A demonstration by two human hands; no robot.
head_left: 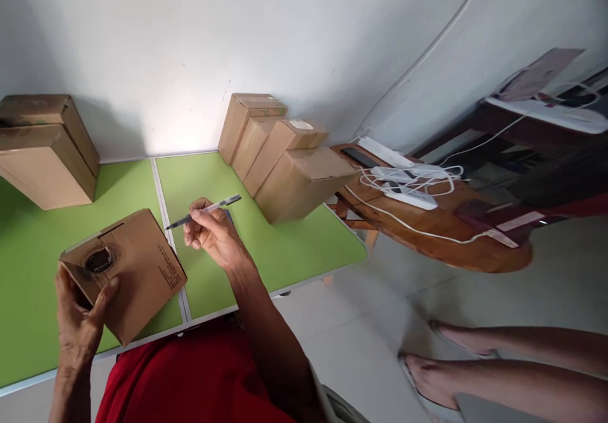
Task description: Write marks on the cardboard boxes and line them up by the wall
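Your left hand (78, 321) sits at 8 o'clock in the view and holds a small cardboard box (126, 274) by its near end. The thumb lies on one side of this end and the fingers (107, 293) wrap on the other, so the hand is closed firmly around the box. The box is tilted, with its near end lifted above the green tabletop (285, 246), and this end shows a dark round mark. On its long side there is small printed text, too small to read.

Your right hand (211, 233) is near the centre of the view, just at 3 o'clock from the box and apart from it. Its fingers are curled tight on a pen (204, 211), which lies almost level. The dark tip of the pen points to 9 o'clock, toward the top edge of the box, but I cannot tell if it touches the cardboard.

At 12 o'clock from your right hand, a row of four cardboard boxes (280, 154) leans against the white wall (166, 49). At 10 o'clock, two bigger stacked boxes (45, 151) rest on the tabletop. At 3 o'clock, beside the tabletop, a wooden stool (437, 233) carries a white power strip (403, 185) with tangled cables. At 4 o'clock, the bare feet of another person (456, 363) rest on the floor.
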